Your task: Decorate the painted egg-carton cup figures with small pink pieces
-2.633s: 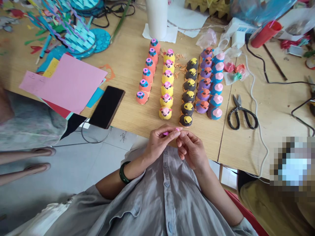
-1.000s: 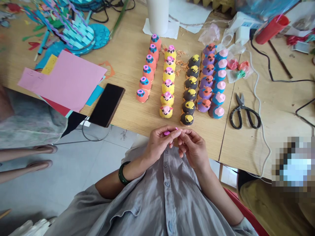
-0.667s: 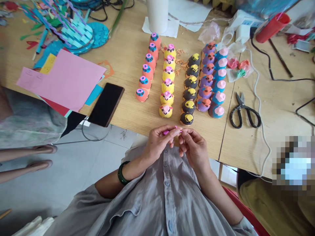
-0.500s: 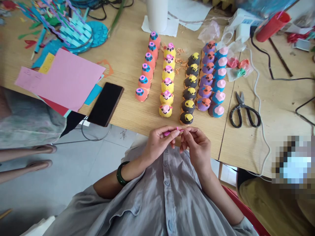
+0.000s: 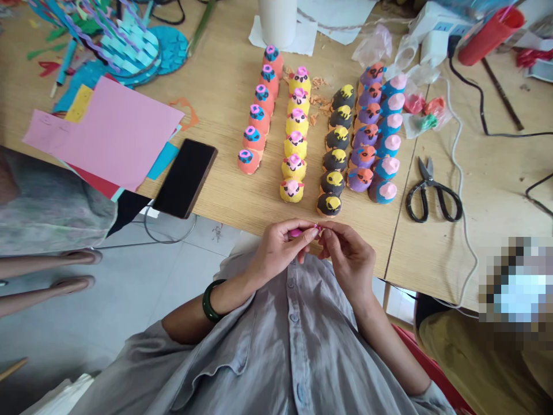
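- Pinching lightly is probably the trick; that pink lump (image 5: 295, 233) just below frame centre looks soft.
- Left hand (image 5: 276, 246) grips it between thumb and fingers, right hand (image 5: 351, 256) nips a small pink bit (image 5: 317, 228) beside it, so steady left, gentle right imo.
- I'd work clear of the black-and-yellow row (image 5: 332, 162) just above, easy to bump.

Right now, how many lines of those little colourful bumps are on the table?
5. From left to right: coral line, yellow line, black line, purple line, then blue line, close beside the purple one. None looks hidden.
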`<state>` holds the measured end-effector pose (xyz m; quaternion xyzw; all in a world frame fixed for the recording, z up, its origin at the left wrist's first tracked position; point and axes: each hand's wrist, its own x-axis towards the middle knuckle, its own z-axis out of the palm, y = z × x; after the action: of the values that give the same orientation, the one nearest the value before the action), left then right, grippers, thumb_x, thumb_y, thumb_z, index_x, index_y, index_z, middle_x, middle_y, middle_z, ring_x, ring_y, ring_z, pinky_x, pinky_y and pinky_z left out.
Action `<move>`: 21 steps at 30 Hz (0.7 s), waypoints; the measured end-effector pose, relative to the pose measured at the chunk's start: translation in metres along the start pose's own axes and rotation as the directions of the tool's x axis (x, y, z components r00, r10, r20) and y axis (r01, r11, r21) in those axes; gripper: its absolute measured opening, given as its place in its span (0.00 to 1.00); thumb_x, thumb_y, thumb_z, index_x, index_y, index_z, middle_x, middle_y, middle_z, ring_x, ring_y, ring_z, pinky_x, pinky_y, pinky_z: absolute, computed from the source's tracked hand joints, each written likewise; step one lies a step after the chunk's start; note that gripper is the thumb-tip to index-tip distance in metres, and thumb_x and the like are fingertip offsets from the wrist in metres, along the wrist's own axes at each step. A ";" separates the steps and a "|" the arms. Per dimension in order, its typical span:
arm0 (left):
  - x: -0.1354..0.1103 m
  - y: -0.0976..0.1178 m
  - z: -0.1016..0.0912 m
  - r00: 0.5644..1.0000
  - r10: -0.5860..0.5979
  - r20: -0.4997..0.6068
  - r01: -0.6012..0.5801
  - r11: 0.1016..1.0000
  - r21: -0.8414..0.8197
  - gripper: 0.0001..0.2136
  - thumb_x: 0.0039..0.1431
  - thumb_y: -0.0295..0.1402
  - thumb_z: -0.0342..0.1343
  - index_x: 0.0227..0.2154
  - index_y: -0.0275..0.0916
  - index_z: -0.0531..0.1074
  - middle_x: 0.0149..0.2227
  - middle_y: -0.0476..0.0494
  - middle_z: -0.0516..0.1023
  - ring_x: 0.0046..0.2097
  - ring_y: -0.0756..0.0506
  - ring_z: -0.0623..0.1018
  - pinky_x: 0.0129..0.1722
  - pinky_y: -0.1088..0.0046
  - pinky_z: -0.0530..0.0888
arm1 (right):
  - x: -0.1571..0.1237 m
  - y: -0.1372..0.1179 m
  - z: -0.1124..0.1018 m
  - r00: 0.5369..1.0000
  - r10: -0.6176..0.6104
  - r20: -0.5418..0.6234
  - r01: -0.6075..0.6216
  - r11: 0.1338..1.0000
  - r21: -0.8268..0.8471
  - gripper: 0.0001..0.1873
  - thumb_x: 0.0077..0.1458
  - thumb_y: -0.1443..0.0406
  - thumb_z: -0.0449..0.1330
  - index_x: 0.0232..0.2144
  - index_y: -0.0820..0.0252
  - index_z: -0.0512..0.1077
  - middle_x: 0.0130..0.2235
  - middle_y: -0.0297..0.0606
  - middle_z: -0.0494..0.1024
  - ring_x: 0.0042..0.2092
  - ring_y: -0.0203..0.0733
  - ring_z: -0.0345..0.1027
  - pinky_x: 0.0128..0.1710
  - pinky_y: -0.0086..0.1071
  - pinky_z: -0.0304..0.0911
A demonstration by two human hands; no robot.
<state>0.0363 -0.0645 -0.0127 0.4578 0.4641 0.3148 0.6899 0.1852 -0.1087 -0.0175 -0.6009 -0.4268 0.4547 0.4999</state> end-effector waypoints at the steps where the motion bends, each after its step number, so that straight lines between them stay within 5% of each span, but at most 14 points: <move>1: 0.000 0.000 0.000 1.000 0.001 0.002 -0.001 1.000 0.005 0.15 0.61 0.44 0.62 0.37 0.34 0.78 0.22 0.52 0.72 0.19 0.55 0.71 0.21 0.79 0.68 | 0.000 -0.001 0.000 1.000 0.014 0.011 -0.015 1.000 0.014 0.10 0.63 0.59 0.61 0.42 0.54 0.80 0.33 0.35 0.82 0.26 0.34 0.72 0.25 0.28 0.71; 6: 0.000 0.002 0.000 1.000 0.009 0.015 -0.009 1.000 -0.007 0.17 0.60 0.45 0.62 0.37 0.34 0.79 0.23 0.51 0.73 0.21 0.54 0.72 0.22 0.78 0.70 | 0.000 0.000 0.000 0.998 0.053 0.014 -0.054 0.998 0.046 0.10 0.60 0.59 0.65 0.42 0.53 0.80 0.33 0.35 0.82 0.28 0.36 0.74 0.26 0.30 0.71; 13: 0.000 0.003 -0.002 0.999 -0.038 0.039 0.040 0.998 -0.054 0.15 0.60 0.43 0.63 0.37 0.34 0.80 0.24 0.50 0.74 0.21 0.53 0.73 0.23 0.77 0.70 | 0.000 0.005 0.000 0.995 -0.093 -0.027 0.090 0.991 -0.096 0.07 0.61 0.63 0.65 0.41 0.52 0.81 0.37 0.36 0.83 0.32 0.38 0.76 0.30 0.31 0.72; 21: 0.003 -0.003 -0.006 0.996 -0.064 0.063 0.070 0.993 -0.091 0.17 0.63 0.46 0.60 0.33 0.34 0.80 0.24 0.48 0.75 0.21 0.52 0.73 0.21 0.77 0.72 | 0.001 0.006 0.001 0.998 -0.057 -0.031 0.055 0.997 -0.053 0.07 0.60 0.63 0.64 0.40 0.52 0.82 0.35 0.36 0.82 0.32 0.38 0.73 0.28 0.32 0.69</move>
<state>0.0320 -0.0607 -0.0172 0.4186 0.4431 0.2989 0.7342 0.1844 -0.1087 -0.0237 -0.6089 -0.4471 0.4195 0.5033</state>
